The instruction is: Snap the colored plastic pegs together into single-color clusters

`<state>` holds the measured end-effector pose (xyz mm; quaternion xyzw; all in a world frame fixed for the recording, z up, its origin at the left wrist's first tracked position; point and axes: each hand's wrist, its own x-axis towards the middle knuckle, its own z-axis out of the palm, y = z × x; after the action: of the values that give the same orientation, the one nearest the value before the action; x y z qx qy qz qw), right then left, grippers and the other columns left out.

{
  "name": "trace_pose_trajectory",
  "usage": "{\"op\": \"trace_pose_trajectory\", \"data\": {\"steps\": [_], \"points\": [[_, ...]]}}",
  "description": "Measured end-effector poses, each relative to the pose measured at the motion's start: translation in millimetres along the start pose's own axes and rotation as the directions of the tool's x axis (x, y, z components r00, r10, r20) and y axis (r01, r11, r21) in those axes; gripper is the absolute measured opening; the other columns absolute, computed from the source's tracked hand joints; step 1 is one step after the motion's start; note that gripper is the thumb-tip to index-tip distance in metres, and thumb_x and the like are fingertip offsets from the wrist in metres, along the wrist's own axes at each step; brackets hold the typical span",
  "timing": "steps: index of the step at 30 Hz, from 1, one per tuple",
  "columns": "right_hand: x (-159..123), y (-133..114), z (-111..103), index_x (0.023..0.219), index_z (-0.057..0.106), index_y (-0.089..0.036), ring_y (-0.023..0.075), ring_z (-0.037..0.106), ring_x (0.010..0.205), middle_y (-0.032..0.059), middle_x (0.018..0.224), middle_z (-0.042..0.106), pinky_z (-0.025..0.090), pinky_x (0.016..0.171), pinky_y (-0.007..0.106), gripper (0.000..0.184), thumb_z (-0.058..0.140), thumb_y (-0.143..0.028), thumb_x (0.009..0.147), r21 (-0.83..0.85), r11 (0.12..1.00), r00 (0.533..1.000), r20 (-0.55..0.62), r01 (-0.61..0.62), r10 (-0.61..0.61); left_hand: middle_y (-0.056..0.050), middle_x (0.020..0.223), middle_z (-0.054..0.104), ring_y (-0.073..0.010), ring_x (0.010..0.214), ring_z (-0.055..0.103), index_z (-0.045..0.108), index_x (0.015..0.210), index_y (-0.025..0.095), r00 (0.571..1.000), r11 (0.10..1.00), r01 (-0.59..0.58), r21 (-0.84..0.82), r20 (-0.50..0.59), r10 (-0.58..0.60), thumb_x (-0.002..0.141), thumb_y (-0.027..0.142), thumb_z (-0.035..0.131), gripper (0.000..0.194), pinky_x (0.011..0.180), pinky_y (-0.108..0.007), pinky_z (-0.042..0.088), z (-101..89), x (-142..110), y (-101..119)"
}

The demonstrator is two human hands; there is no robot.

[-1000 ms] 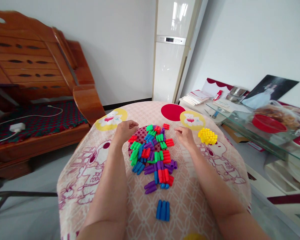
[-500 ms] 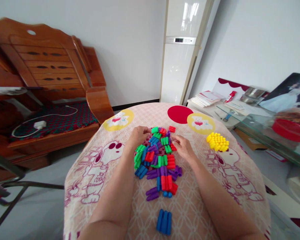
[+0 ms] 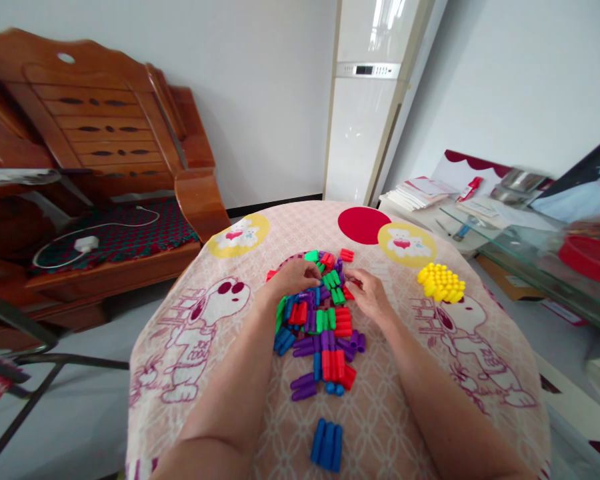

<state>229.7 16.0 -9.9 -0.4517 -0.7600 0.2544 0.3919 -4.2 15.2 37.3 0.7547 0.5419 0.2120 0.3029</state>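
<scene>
Patterned cloth (image 3: 387,407) covers the round counter (image 3: 285,230), with a carved wooden bench (image 3: 100,133) off to the left and a tall white unit (image 3: 363,133) behind. Near the middle of the counter lies a heap of plastic pieces (image 3: 325,321) in red, green, blue and purple, overlapping and facing different ways. The left hand (image 3: 295,277) is over the heap's far left part, fingers curled down among the pieces; the right hand (image 3: 371,295) is at the far right edge, its fingers partly bent beside a red piece (image 3: 349,292). At this distance I can't fairly tell whether either hand grips anything. As for progress, only the yellow cluster (image 3: 441,283), right of the right hand, looks neatly gathered; the other colours seem mixed and without clear order. A blue piece (image 3: 327,445) lies apart on the near side, and a purple one (image 3: 304,387) sits at the heap's near left edge.
</scene>
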Motion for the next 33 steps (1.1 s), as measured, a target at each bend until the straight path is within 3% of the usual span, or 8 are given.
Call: {"op": "trace_pose_trajectory", "data": {"steps": [5,11,14,17,22,26,30,33], "points": [[0,1,1,0.107,0.073,-0.017,0.0212,0.069,0.096,0.0105,0.106,0.074,0.054,0.089,0.036,0.031,0.055,-0.018,0.082,-0.022,1.0,1.0,-0.01,0.017,-0.017,-0.002,0.072,0.072,-0.0179,0.067,0.068,0.073,0.088,0.016,0.987,0.994,0.105,-0.012,-0.118,-0.105,0.074,0.023,0.062,0.019,0.063,-0.027,0.05,-3.3,0,-9],[-1,4,3,0.107,0.073,-0.017,0.0212,0.07,0.094,0.0104,0.105,0.075,0.055,0.088,0.036,0.03,0.056,-0.02,0.081,-0.006,0.999,0.998,-0.047,0.04,-0.04,-0.001,0.072,0.071,-0.0192,0.071,0.067,0.072,0.083,0.017,0.997,0.994,0.031,0.105,-0.077,-0.023,0.061,0.02,0.076,0.022,0.064,-0.027,0.048,5.7,5,-12],[-1,0,2,0.107,0.073,-0.018,0.0216,0.07,0.095,0.0101,0.105,0.075,0.056,0.087,0.036,0.029,0.058,-0.025,0.084,0.05,0.996,0.99,-0.122,0.079,-0.073,0.001,0.063,0.067,-0.0165,0.062,0.065,0.069,0.079,0.017,0.995,0.995,0.065,-0.081,-0.076,-0.071,0.066,0.021,0.072,0.015,0.058,-0.025,0.047,4.8,5,-9],[-1,-8,0,0.108,0.073,-0.019,0.0217,0.07,0.095,0.0094,0.106,0.075,0.056,0.087,0.035,0.03,0.06,-0.034,0.086,0.126,0.986,0.982,-0.172,0.106,-0.083,0.001,0.062,0.066,-0.0147,0.055,0.064,0.065,0.082,0.016,0.989,0.918,0.085,-0.388,-0.08,-0.125,0.069,0.022,0.07,0.015,0.053,-0.024,0.048,2.9,5,-4],[-1,-17,2,0.104,0.073,-0.017,0.0222,0.07,0.084,0.0072,0.096,0.077,0.056,0.076,0.032,0.036,0.069,-0.044,0.081,0.329,0.943,0.995,-0.065,-0.045,0.07,-0.001,0.066,0.069,-0.0137,0.057,0.065,0.063,0.084,0.014,0.993,0.812,0.009,-0.584,-0.091,-0.076,0.068,0.024,0.073,0.02,0.055,-0.024,0.051,7.9,5,15],[-1,-22,1,0.089,0.073,-0.015,0.0189,0.065,0.068,0.0026,0.076,0.073,0.05,0.062,0.027,0.032,0.069,-0.044,0.077,0.394,0.907,0.988,0.026,-0.148,0.149,-0.003,0.069,0.071,-0.0146,0.059,0.066,0.066,0.087,0.014,1.0,0.873,0.011,-0.487,0.0,-0.012,0.069,0.027,0.072,0.023,0.057,-0.024,0.051,2.8,-1,22],[-1,-24,-7,0.078,0.071,-0.015,0.0159,0.059,0.061,0.0006,0.065,0.066,0.044,0.057,0.025,0.031,0.067,-0.045,0.076,0.357,0.919,0.984,0.008,-0.17,0.179,-0.003,0.078,0.075,-0.0189,0.073,0.069,0.074,0.092,0.017,0.999,0.988,0.019,-0.155,0.048,-0.012,0.061,0.03,0.076,0.034,0.066,-0.026,0.051,-22.9,-14,7],[-2,-21,-10,0.076,0.071,-0.015,0.0142,0.054,0.056,-0.0004,0.059,0.062,0.039,0.053,0.024,0.033,0.065,-0.047,0.078,0.284,0.939,0.981,0.059,-0.196,0.186,-0.003,0.084,0.077,-0.0204,0.079,0.069,0.078,0.092,0.021,0.99,0.998,0.043,0.047,0.131,-0.049,0.058,0.033,0.079,0.036,0.07,-0.026,0.049,-36.8,-21,-6]]}}
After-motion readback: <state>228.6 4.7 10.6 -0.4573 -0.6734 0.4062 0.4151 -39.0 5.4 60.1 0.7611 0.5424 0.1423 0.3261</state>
